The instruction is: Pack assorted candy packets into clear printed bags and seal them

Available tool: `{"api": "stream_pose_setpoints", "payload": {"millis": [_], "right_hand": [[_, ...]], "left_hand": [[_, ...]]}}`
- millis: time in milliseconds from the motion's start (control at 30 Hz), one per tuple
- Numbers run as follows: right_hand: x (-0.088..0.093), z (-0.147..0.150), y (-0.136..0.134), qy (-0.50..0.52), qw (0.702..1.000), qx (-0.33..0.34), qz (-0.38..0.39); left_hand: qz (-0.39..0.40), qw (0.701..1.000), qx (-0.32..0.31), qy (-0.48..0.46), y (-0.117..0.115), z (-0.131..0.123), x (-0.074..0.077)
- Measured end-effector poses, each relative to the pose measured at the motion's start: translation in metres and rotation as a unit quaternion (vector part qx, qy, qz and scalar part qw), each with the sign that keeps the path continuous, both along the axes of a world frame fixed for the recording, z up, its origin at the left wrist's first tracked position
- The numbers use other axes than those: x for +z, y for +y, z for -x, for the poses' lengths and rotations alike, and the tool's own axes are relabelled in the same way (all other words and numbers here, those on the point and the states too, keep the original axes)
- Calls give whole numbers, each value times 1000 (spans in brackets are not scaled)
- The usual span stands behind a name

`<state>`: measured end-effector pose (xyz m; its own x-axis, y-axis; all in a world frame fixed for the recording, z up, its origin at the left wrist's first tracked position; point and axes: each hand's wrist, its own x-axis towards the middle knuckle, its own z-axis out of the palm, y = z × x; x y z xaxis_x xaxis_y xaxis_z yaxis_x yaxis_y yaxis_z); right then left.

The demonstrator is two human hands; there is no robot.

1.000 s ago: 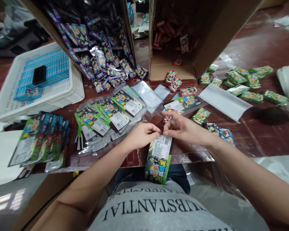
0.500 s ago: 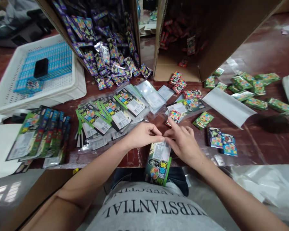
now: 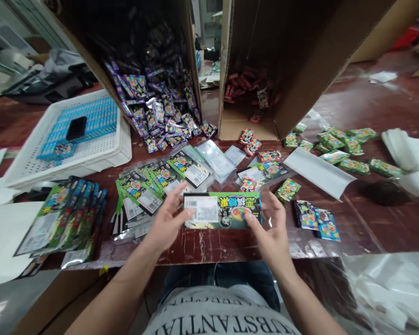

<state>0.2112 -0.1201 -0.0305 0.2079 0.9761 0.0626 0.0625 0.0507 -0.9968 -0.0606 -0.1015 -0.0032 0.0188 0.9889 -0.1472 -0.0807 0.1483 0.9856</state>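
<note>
Between my two hands a flat candy packet (image 3: 226,222) with a green, black and white label is held level above the table's front edge. My left hand (image 3: 167,221) pinches its left end, thumb on the barcode panel. At the right end, my right hand (image 3: 270,225) has its thumb on the coloured candy picture and its fingers behind. Just beyond the packet lie a small red candy box (image 3: 248,184) and a green candy box (image 3: 288,190). To the left, labelled clear bags (image 3: 139,193) are fanned out in an overlapping pile.
Filled packets (image 3: 56,216) are stacked at left, beside a white crate (image 3: 124,151) of blue boxes. Two tipped cartons, one with purple packs (image 3: 167,104), one with red packs (image 3: 242,83), stand behind. Green packs (image 3: 352,146) and a white sheet (image 3: 317,173) lie right.
The packet has risen from over my lap and turned from lengthwise to crosswise. My hands have parted from its top end to its two ends. The camera view has shifted.
</note>
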Motion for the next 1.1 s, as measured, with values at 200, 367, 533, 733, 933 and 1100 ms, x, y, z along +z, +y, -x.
{"api": "stream_pose_setpoints", "payload": {"millis": [200,367,533,733,933,1100], "right_hand": [[19,-7,21,-22,973,232,5],[12,-5,16,-48,986,154,-49],[-7,3,-6,-17,993,105,-52],[-23,1,-13,28,983,175,42],[-24,4,-16,50,985,166,8],[-10,-3,-13,32,983,178,24]], "left_hand": [[7,987,-128,97,-19,-35,-5],[-20,997,-68,14,-7,-62,-8],[-16,996,-84,14,-15,-63,-22],[-11,983,-156,92,-12,-52,-29],[-28,992,-108,62,-8,-55,-28],[-37,983,-155,87,-8,-57,-17]]}}
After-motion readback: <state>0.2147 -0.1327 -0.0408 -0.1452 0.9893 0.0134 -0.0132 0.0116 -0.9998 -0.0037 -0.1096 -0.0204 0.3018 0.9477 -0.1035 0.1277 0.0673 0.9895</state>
